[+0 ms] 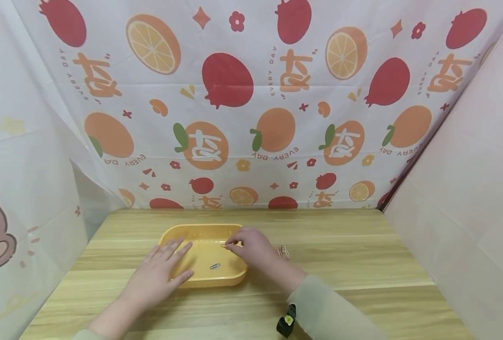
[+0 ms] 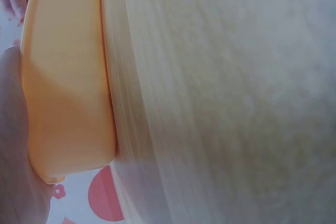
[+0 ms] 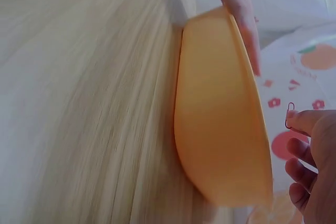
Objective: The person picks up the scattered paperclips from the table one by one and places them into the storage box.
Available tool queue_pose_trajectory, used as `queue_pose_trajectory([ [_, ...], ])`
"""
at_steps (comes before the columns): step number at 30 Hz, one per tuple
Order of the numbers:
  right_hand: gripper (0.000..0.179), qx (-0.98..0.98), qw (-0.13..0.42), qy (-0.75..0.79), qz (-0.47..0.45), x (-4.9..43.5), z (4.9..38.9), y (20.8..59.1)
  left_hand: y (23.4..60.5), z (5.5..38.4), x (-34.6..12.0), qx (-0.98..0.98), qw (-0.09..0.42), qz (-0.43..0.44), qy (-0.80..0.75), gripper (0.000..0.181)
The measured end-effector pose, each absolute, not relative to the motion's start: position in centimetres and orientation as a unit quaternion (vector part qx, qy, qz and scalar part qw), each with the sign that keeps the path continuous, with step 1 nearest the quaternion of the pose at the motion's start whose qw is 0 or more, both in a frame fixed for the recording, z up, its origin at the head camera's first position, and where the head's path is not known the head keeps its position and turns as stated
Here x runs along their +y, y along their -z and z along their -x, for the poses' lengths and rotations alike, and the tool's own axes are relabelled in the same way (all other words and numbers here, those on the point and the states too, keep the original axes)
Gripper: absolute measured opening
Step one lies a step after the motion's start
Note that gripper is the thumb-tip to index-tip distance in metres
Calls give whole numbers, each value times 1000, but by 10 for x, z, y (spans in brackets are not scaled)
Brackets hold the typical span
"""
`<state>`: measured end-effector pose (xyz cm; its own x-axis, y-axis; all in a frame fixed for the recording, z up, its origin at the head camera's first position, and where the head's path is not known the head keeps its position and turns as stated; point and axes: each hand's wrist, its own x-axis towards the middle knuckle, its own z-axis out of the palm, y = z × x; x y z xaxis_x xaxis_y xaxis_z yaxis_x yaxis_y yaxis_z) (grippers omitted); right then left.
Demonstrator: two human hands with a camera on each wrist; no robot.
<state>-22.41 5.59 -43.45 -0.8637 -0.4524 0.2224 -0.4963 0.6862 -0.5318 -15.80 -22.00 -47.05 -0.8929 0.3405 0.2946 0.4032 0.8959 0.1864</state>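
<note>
A shallow yellow tray (image 1: 210, 282) sits on the table. My left hand (image 1: 154, 273) rests over its left side, fingers spread and fairly straight. My right hand (image 1: 253, 246) is above the tray's right part, pinching a paper clip (image 3: 289, 115) between thumb and index finger; its other fingers curl loosely. That clip looks reddish in the right wrist view. On the tray floor lie pale paper clips (image 1: 215, 267), too small to count surely. In the left wrist view the tray wall (image 2: 68, 77) hides most of the inside.
Several paper clips (image 1: 283, 251) lie in a small heap on the wooden table (image 1: 353, 264), right of the tray and partly behind my right wrist. A black device (image 1: 286, 322) is on the right wrist. Fruit-printed cloth (image 1: 242, 132) hangs behind the table.
</note>
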Motion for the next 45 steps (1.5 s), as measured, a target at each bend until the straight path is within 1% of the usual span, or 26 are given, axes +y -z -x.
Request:
queue_pose_trajectory([
  [10,11,-919,49,-286,-266,29,223,435,472,161,-222,-965,128,195,117,71],
  [17,11,-931,26,-253,-262,17,225,436,473,161,-224,-965,130,197,115,70],
  [24,12,-945,24,-124,-301,4,229,445,474,162,-224,-965,129,198,116,70],
  [29,12,-949,17,-73,-305,-2,231,452,473,163,-223,-964,131,200,115,70],
  [32,14,-953,10,-62,-297,-4,232,455,473,163,-224,-964,131,201,115,71],
  [39,28,-956,-14,-43,-288,-9,237,461,472,163,-223,-964,129,201,115,71],
  [45,23,-959,-20,-38,-279,-11,238,461,471,163,-224,-964,130,202,117,70],
])
